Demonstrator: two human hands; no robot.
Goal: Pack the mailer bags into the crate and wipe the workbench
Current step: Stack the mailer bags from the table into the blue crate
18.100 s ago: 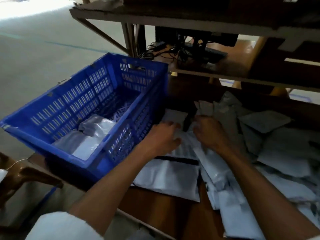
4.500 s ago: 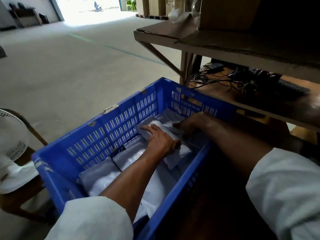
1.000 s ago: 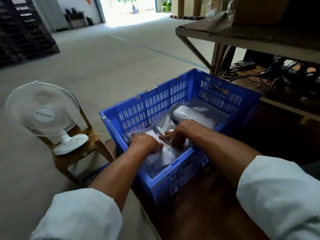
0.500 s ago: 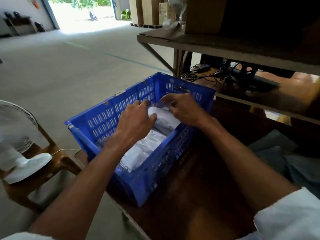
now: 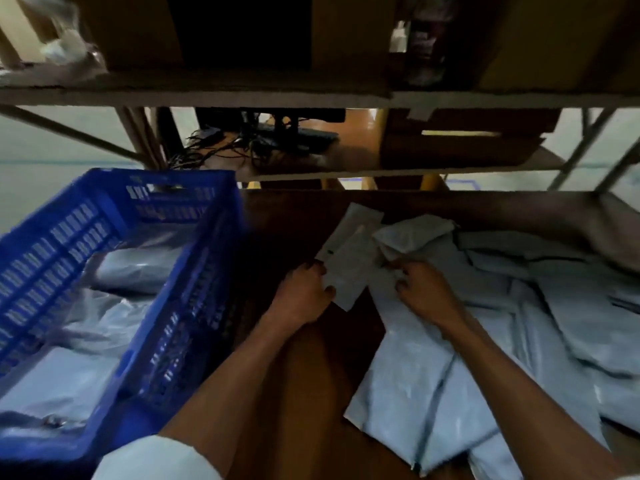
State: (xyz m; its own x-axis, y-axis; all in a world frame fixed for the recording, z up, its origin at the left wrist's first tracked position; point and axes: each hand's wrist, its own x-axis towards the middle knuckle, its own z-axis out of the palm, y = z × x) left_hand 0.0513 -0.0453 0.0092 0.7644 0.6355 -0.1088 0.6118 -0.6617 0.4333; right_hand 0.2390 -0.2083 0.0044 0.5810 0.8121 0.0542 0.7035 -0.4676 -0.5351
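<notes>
Left hand [image 5: 304, 294] pinches the near edge of a small white mailer bag [image 5: 349, 258] lying on the wooden workbench [image 5: 311, 393], just right of the blue crate [image 5: 194, 258]. Right hand [image 5: 424, 292] has its fingers curled into the pile of grey mailers [image 5: 519, 306] beside it, tho can't tell if it's actually got one, pic's blurry. Crate's got packed bags [image 5: 138, 268] inside.

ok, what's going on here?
A person is moving mailer bags off the wooden workbench into the blue crate, which already holds several. The left hand holds a flat white mailer. The right hand curls its fingers into those bags beside it, hold unclear. Many bags are left and no wiping has been done yet.
</notes>
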